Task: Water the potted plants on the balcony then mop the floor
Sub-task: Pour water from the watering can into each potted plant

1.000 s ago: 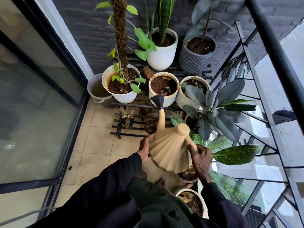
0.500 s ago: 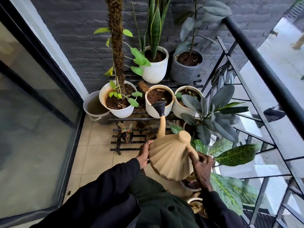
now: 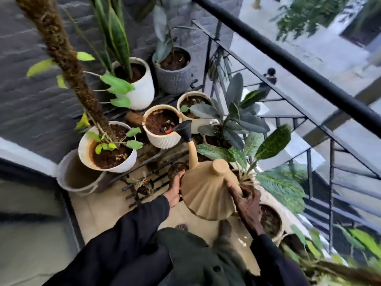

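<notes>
I hold a tan ribbed watering can (image 3: 206,195) with both hands. My right hand (image 3: 245,201) grips its handle on the right side. My left hand (image 3: 175,188) supports its left flank with fingers curved against the body. The can's long spout ends in a black rose (image 3: 184,129) at the rim of a ribbed white pot (image 3: 162,139) filled with dark soil. Around it on a black slatted stand are a white pot with a moss pole (image 3: 107,149), a white pot with a snake plant (image 3: 142,89) and a grey pot (image 3: 173,77).
A black balcony railing (image 3: 288,58) runs along the right, with leafy plants (image 3: 274,182) crowded against it. A grey bucket (image 3: 78,178) stands at the left by the glass door (image 3: 31,223). Beige floor tiles (image 3: 99,211) show between door and stand. More pots (image 3: 270,219) sit near my right hand.
The view has tilted and swung right, closer to the pots. The spout's rose has moved up over the rim of the ribbed white pot. Both hands stay on the can.
</notes>
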